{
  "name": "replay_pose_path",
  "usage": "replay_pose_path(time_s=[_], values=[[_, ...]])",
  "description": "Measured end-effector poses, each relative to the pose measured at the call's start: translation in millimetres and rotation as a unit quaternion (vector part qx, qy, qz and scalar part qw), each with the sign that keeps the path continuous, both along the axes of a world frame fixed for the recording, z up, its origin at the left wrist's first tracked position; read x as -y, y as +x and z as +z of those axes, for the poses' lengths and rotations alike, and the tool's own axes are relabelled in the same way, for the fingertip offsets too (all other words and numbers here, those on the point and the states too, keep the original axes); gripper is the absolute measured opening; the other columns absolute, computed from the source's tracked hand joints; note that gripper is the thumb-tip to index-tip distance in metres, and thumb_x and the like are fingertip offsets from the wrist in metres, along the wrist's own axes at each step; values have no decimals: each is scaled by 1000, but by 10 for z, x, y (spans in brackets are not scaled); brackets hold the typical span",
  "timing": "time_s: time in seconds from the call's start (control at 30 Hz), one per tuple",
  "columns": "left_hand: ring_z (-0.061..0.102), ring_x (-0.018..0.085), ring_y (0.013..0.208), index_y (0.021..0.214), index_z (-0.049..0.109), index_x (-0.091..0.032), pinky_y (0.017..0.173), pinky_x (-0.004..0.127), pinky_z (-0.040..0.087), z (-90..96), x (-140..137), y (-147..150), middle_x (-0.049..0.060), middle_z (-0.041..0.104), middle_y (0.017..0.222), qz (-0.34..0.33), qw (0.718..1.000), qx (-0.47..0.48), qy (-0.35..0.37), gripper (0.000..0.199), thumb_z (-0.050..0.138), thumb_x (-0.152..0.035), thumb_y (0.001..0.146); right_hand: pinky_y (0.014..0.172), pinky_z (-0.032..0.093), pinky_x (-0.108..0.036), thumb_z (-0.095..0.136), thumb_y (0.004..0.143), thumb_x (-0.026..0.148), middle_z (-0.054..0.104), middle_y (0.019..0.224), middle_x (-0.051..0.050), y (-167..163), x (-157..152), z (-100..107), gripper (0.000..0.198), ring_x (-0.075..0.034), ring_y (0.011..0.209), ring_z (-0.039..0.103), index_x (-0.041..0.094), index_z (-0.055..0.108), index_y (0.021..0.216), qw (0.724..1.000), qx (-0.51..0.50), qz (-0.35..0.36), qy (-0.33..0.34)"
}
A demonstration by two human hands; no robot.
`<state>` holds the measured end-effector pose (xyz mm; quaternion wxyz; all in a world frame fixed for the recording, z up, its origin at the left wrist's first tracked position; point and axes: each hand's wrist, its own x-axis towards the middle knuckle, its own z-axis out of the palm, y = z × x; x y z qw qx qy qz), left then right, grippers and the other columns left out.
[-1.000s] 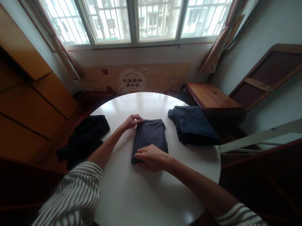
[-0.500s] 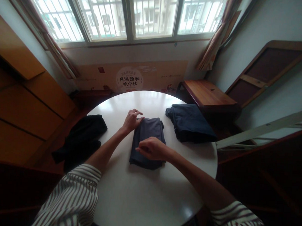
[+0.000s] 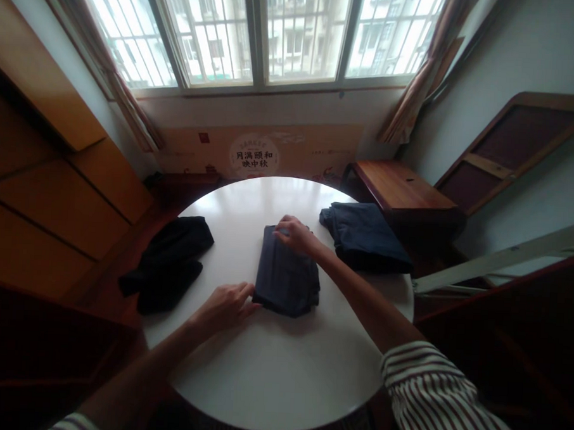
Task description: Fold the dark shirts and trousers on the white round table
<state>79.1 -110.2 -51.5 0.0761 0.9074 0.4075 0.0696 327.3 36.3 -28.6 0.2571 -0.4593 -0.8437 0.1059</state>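
A folded dark grey garment [image 3: 286,281] lies near the middle of the round white table [image 3: 261,378]. At its near left corner is my left hand [image 3: 230,306], closed with thumb and fingers pinching the edge. My right hand [image 3: 294,234] is over the garment's far end, its fingers bent together against the cloth there. What kind of garment this is cannot be made out. To its right sits a folded navy garment [image 3: 366,234], partly over the table's edge. A crumpled black garment [image 3: 173,261] hangs over the left edge.
A wooden bench [image 3: 407,185] stands beyond the table at the right. Orange cabinets [image 3: 78,193] line the left side. A pale metal rail [image 3: 504,253] runs close to the table's right edge. Windows [image 3: 304,32] with bars are ahead.
My left hand has moved from the garment's far left corner to its near left corner. My right hand has gone from the garment's middle to its far end. The view has shifted slightly.
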Motion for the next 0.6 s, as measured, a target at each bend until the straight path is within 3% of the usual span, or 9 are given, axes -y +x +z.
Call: replay_pose_path(time_s=[0.13,0.23,0.33,0.53,0.6], values=[[68,23,80,113,50,-19,68,31,49,-31,-25,28,7,67,100,15,1000,-24,4,27,46,-42,100,88,46,-30,73,85,30,68,102,-11,-261,-307,58,21,-23,99,62,15,75,97,997,73,12,-31],[66,19,74,102,50,-19,65,28,46,-72,-65,89,4,65,90,-38,998,-54,4,15,40,-29,102,83,46,-27,69,85,20,69,99,-9,-362,-414,32,7,-21,94,63,16,75,86,994,99,8,-40],[62,17,68,92,50,-19,65,27,44,-80,-79,108,2,63,84,-99,992,-75,23,17,36,-22,102,86,45,-28,62,90,17,69,106,-10,-400,-408,3,13,-21,98,62,16,74,87,993,108,-14,-37],[57,20,75,92,55,-18,68,33,42,199,45,262,6,59,91,-94,986,-78,115,21,46,-35,98,94,43,-30,54,97,29,69,114,-14,-178,-311,101,26,-24,110,60,14,72,107,990,110,-81,-45],[57,23,85,102,57,-17,71,36,41,267,94,413,8,59,97,-134,979,-61,140,26,52,-42,96,93,44,-32,54,96,28,69,114,-19,26,-302,177,28,-27,109,61,10,72,107,985,115,-114,-64]])
